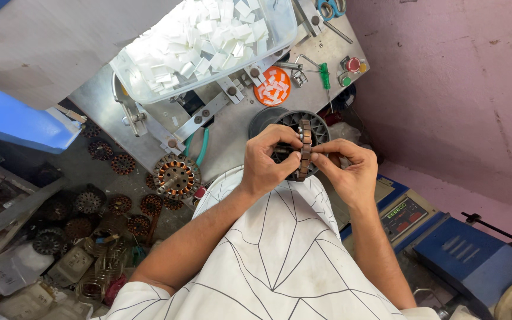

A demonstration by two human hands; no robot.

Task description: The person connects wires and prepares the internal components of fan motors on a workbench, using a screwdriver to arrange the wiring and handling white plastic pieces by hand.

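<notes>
**A:** Fingers (284,155) of the left hand (266,163) pinched the stator (304,149) edge-on over the grey housing (321,125).

**B:** Yep, right hand (346,169) gripped its other side. I'd have held it steady, thumbs low.

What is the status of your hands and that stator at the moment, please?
Left hand and right hand both gripping the stator core, held edge-on above the bench. Nothing between them.
</notes>
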